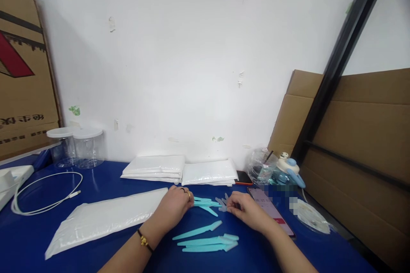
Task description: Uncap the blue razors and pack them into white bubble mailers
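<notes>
My left hand (175,204) has its fingers closed at the handle ends of several turquoise eyebrow razors (206,203); the exact grip is hidden. Right beside their blade ends lie small translucent blade caps (221,203). The fingers of my right hand (243,208) are pinched together at these caps, and what sits between the fingertips cannot be made out. Closer to me, one turquoise eyebrow razor (197,230) lies alone on the blue table. Just below it, a small group of more eyebrow razors (208,243) lies side by side, blade ends to the right.
A white plastic packet (102,219) lies left of my left hand. Stacked white packets (153,168) stand along the wall. A phone (270,209) with a lit screen lies right, near a blue-and-white bottle (286,170). Clear jars (89,149) and a white cable (48,175) are left.
</notes>
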Demonstrator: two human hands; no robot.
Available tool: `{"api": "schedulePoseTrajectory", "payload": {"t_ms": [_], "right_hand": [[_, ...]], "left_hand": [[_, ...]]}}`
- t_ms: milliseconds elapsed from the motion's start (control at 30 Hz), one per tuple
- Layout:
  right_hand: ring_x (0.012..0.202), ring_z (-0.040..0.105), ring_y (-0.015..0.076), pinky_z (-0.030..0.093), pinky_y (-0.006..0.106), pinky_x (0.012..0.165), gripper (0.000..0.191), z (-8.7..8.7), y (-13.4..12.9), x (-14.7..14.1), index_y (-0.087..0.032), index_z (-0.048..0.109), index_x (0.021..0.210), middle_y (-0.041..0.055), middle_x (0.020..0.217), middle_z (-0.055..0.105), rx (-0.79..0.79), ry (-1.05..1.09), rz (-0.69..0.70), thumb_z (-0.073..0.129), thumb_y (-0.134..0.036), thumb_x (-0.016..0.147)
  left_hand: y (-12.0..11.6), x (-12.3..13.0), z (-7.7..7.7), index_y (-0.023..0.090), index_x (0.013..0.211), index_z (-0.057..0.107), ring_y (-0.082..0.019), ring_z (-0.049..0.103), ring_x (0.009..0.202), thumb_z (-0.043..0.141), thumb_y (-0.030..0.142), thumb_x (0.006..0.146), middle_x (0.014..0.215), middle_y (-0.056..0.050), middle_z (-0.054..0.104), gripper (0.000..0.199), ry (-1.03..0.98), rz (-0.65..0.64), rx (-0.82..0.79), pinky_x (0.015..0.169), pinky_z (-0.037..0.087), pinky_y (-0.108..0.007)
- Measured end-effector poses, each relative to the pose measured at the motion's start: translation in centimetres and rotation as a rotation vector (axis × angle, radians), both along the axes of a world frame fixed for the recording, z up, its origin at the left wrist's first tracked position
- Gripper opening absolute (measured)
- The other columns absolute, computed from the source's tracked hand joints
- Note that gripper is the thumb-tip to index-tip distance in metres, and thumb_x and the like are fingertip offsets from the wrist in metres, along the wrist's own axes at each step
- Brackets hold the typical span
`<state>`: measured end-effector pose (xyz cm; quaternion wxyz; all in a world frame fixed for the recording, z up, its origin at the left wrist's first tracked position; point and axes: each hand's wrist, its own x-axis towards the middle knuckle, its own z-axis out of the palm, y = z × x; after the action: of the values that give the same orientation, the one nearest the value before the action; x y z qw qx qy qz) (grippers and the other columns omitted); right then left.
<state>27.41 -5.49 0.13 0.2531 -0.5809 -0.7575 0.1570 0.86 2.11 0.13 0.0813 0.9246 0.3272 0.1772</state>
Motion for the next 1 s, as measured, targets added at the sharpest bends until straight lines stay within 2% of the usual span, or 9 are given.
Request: {"api": "schedulePoseTrajectory", "payload": {"t_ms": [133,233,300,367,433,500,600,767,1000], "right_hand": [[0.067,0.055,0.0142,0.042,0.023,0.062,0.009,0.2,0.3,0.7,-0.018,0.067,0.075,0.0021,0.077,0.062,0.018,-0.010,-0.089,0.058,-0.020,0.078],[0.068,0.056,0.0138,0.042,0.022,0.063,0.008,0.5,0.0,0.0,-0.019,0.068,0.079,0.0019,0.078,0.062,0.052,0.020,-0.031,0.061,-0.020,0.077],[0.069,0.057,0.0134,0.042,0.021,0.063,0.008,0.5,-0.3,-0.8,-0.019,0.069,0.079,0.0013,0.078,0.062,0.036,0.047,0.080,0.062,-0.023,0.078],[0.068,0.056,0.0127,0.041,0.020,0.061,0.008,0.3,-0.5,-1.7,-0.020,0.070,0.079,0.0005,0.077,0.061,-0.005,0.047,0.180,0.067,-0.025,0.075],[0.065,0.055,0.0115,0.039,0.019,0.057,0.008,-0.3,-0.5,-2.5,-0.020,0.070,0.078,-0.0002,0.076,0.060,-0.031,0.019,0.217,0.070,-0.024,0.071],[0.063,0.053,0.0103,0.037,0.018,0.055,0.007,-0.9,-0.4,-3.1,-0.019,0.069,0.077,-0.0007,0.074,0.058,-0.021,-0.019,0.201,0.069,-0.019,0.070],[0.062,0.051,0.0096,0.036,0.017,0.054,0.008,-1.4,-0.2,-3.7,-0.017,0.065,0.074,-0.0011,0.072,0.055,0.031,-0.077,0.175,0.062,-0.011,0.070],[0.063,0.052,0.0095,0.038,0.017,0.057,0.004,-0.6,-0.4,-3.5,-0.017,0.062,0.075,-0.0011,0.074,0.055,0.015,-0.055,0.177,0.059,-0.017,0.078],[0.063,0.053,0.0119,0.038,0.020,0.058,0.009,0.6,0.1,-0.6,-0.017,0.063,0.072,0.0006,0.072,0.058,0.040,-0.070,-0.056,0.058,-0.018,0.079]], "left_hand": [[0.8,-0.7,0.4,0.021,0.080,0.063,-0.018,0.057,0.085,0.047,0.020,0.085,0.086,-0.001,0.065,0.018,0.019,0.099,-0.004,0.075,0.033,-0.030],[0.6,-0.7,0.4,0.023,0.091,0.064,-0.019,0.055,0.091,0.053,0.028,0.082,0.094,-0.002,0.064,0.015,-0.048,0.126,-0.007,0.077,0.034,-0.030],[-0.1,-0.5,0.4,0.024,0.089,0.064,-0.017,0.056,0.086,0.058,0.033,0.079,0.092,0.000,0.063,0.015,-0.090,0.094,-0.076,0.074,0.037,-0.027],[-0.9,-0.2,0.5,0.023,0.082,0.065,-0.014,0.056,0.076,0.060,0.036,0.076,0.084,0.002,0.063,0.015,-0.085,0.010,-0.186,0.065,0.037,-0.023],[-1.7,0.1,0.4,0.023,0.079,0.065,-0.012,0.055,0.070,0.065,0.038,0.071,0.077,0.003,0.062,0.017,-0.057,-0.074,-0.267,0.058,0.036,-0.021],[-2.2,0.3,0.1,0.022,0.078,0.064,-0.012,0.054,0.067,0.069,0.036,0.066,0.074,0.003,0.062,0.019,-0.029,-0.111,-0.285,0.055,0.034,-0.020],[-2.1,0.7,-0.6,0.022,0.076,0.065,-0.012,0.054,0.067,0.064,0.026,0.070,0.070,0.003,0.062,0.007,0.002,-0.104,-0.235,0.056,0.033,-0.021],[-1.4,1.2,-1.2,0.021,0.076,0.064,-0.014,0.055,0.073,0.056,0.023,0.077,0.076,0.001,0.064,0.008,-0.020,-0.097,-0.152,0.063,0.035,-0.023],[0.3,0.5,-0.7,0.021,0.081,0.065,-0.016,0.057,0.080,0.051,0.024,0.083,0.086,-0.001,0.065,0.015,-0.044,0.053,-0.086,0.072,0.037,-0.027]]}}
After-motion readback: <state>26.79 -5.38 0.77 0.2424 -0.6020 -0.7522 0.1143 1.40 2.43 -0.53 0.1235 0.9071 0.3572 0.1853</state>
